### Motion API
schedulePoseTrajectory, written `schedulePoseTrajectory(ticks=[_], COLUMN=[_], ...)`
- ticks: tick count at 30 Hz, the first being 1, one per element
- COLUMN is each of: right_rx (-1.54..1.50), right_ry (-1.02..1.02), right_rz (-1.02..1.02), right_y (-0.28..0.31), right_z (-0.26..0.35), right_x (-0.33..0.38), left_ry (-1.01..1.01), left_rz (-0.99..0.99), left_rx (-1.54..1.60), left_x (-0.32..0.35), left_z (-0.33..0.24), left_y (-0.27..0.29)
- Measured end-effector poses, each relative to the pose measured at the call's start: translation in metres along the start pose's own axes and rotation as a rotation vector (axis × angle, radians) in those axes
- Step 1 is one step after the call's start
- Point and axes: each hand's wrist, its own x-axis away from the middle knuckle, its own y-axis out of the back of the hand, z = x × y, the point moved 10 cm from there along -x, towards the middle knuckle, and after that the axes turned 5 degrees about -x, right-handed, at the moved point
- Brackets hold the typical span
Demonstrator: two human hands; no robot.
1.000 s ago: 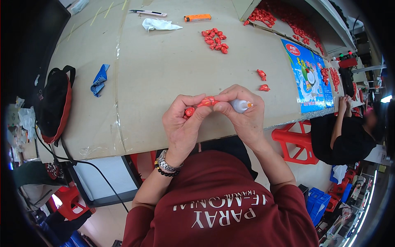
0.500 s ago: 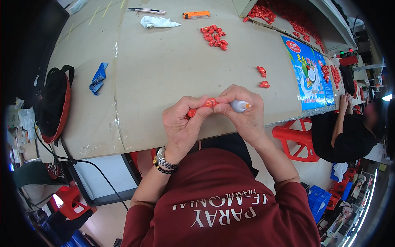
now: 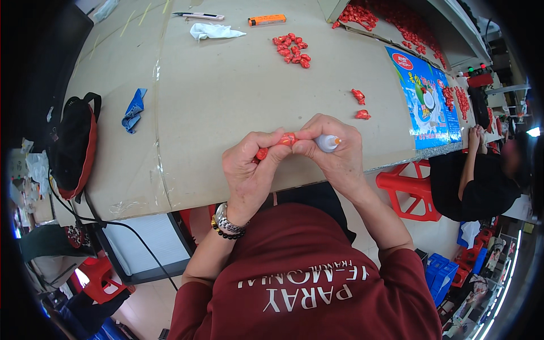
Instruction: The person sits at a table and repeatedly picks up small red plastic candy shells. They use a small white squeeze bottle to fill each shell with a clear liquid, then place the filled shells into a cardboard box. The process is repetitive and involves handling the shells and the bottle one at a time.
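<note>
My left hand [image 3: 247,164] and my right hand [image 3: 339,156] meet above the near part of the table. Between their thumbs and forefingers they pinch a small glossy red piece with light marks [image 3: 288,139]. A second bit of red [image 3: 261,153] shows among the curled left fingers; whether it belongs to the same piece is hidden. Tucked in my right hand is a small whitish squeeze bottle [image 3: 326,143] with an orange tip pointing right. Two similar red pieces [image 3: 358,96] lie apart, just beyond my right hand. Farther off sits a cluster of several more [image 3: 292,50].
A utility knife [image 3: 198,16], crumpled white tissue [image 3: 216,31] and orange stick-shaped item [image 3: 266,20] lie at the back. Left are a blue crumpled wrapper [image 3: 134,110] and black-red bag [image 3: 79,144]. Right are a blue printed sheet [image 3: 422,96], heaped red pieces [image 3: 405,28] and a seated person [image 3: 481,181].
Both hands keep their grip on the red piece and have barely moved. The whole view has shifted slightly.
</note>
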Motion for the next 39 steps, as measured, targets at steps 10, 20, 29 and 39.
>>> schedulePoseTrajectory(ticks=[10, 20, 29, 39], right_rx=[0.111, 0.064, 0.046, 0.004], right_ry=[0.035, -0.027, 0.001, 0.038], right_rz=[0.078, 0.065, 0.041, 0.025], right_y=[0.004, 0.000, -0.001, 0.003], right_z=[0.014, 0.001, 0.002, 0.003], right_x=[-0.012, -0.009, -0.006, -0.004], left_ry=[0.255, 0.185, 0.152, 0.175], left_rz=[0.122, 0.156, 0.160, 0.173], left_rx=[0.145, 0.052, 0.036, 0.058], left_x=[0.001, 0.002, 0.001, 0.003], left_z=[0.027, 0.019, 0.015, 0.019], left_y=[-0.010, -0.014, -0.014, -0.019])
